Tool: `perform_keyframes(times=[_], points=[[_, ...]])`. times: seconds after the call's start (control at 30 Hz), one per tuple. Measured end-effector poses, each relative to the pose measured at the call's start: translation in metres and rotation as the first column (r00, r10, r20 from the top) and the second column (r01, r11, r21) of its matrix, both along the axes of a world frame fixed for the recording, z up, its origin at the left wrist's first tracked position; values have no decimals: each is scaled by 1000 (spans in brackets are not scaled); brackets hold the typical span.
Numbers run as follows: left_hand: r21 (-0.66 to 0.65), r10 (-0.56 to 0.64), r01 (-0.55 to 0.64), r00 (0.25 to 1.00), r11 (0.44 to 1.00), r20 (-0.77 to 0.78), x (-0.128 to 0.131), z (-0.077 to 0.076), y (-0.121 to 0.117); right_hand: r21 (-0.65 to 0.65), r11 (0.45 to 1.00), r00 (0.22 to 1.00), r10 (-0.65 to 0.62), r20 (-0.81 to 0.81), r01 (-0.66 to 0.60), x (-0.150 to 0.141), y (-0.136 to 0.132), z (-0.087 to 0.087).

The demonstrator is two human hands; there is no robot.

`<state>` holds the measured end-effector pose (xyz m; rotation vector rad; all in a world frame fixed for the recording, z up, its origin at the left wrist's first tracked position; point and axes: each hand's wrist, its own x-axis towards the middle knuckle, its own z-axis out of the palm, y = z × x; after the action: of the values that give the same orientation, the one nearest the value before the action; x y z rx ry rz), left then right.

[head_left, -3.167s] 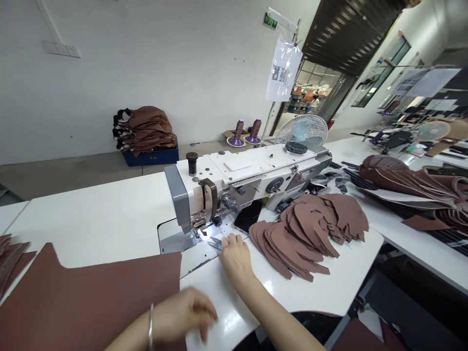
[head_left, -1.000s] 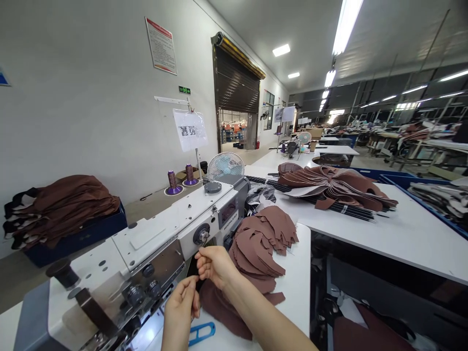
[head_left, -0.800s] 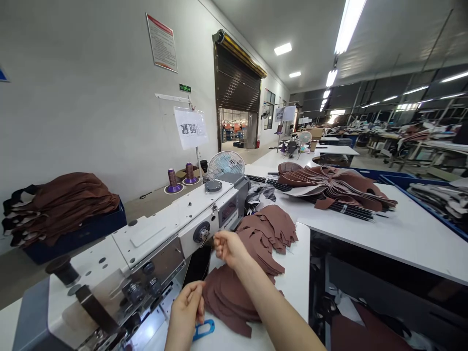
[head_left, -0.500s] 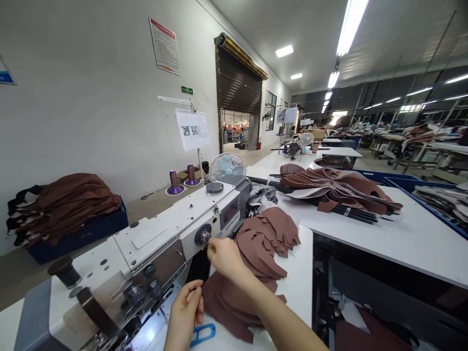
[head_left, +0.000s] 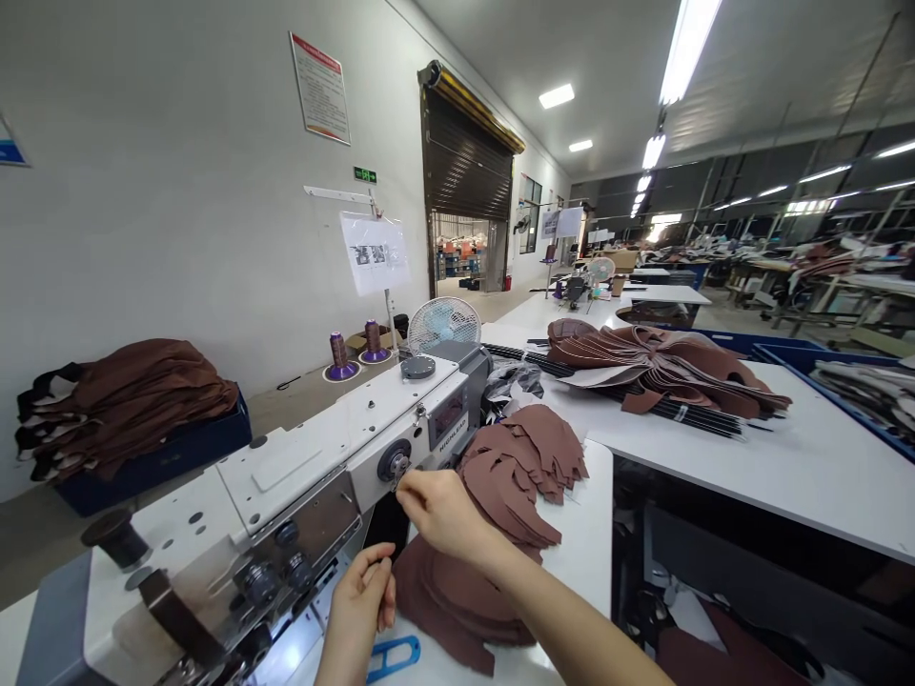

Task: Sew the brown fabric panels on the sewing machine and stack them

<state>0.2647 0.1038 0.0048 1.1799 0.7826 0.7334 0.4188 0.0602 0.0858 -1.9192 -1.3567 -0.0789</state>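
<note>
HIGHLEAD lettering [head_left: 453,435] marks the sewing machine [head_left: 307,467]. The right hand [head_left: 439,510] curls beside its dial [head_left: 395,460], the left hand [head_left: 363,595] near a blue handle [head_left: 413,650]; I cannot tell if either grips anything.

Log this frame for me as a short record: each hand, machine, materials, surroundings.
Left hand: fingers curled, just above the blue slotted tool; any held item too small to tell
Right hand: fingertips together beside the dark round fitting; any held item too small to tell
Machine: white sewing machine, marked HIGHLEAD
Materials: brown cut pieces to its right; two brown thread cones behind it
Surroundings: fan, roller shutter partly raised
</note>
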Motion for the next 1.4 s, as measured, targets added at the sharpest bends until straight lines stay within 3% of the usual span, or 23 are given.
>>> perform_keyframes(times=[0.17, 0.3, 0.43, 0.53, 0.67, 0.77, 0.87, 0.93, 1.03, 1.13, 1.3, 1.4], points=[[-17, -73, 72, 997, 997, -6, 3, 11, 7, -7, 992, 989, -123, 80, 124, 2, 6, 5], [10, -50, 49, 999, 999, 11, 8, 23, 13, -25, 998, 989, -52, 138, 56, -1, 8, 4], [10, -21, 21, 1000, 1000, 18, 14, 36, 16, -5, 995, 984, -100, 149, 102, 2, 10, 2], [-15, -2, 3, 998, 1000, 62, 21, 44, 17, 0, 1000, 980, -30, 196, 30, 3, 11, 1], [-62, -1, 9, 993, 998, 118, 29, 50, 16, 40, 995, 964, -99, 245, 92, 8, 11, 1], [-113, -14, 33, 987, 993, 162, 32, 53, 16, 79, 996, 942, 1, 336, -29, 8, 8, 0], [-160, -38, 70, 980, 985, 197, 35, 60, 15, 56, 971, 866, 181, 466, -233, 1, 1, -9], [-201, -40, 88, 971, 976, 235, 39, 66, 15, 47, 955, 820, 226, 527, -293, -4, -3, -18], [-299, 17, 75, 956, 951, 293, 46, 73, 15, 49, 945, 778, 235, 582, -322, -6, -7, -24], [-371, 89, 33, 948, 928, 305, 49, 75, 14, 72, 945, 775, 217, 593, -320, 1, -7, -15], [-403, 251, -161, 951, 901, 181, 49, 71, 9, 221, 958, 759, -4, 652, -185, 27, 2, -1], [-400, 320, -208, 918, 893, 236, 53, 67, 8, 171, 948, 681, 61, 730, -269, 27, 6, -8]])
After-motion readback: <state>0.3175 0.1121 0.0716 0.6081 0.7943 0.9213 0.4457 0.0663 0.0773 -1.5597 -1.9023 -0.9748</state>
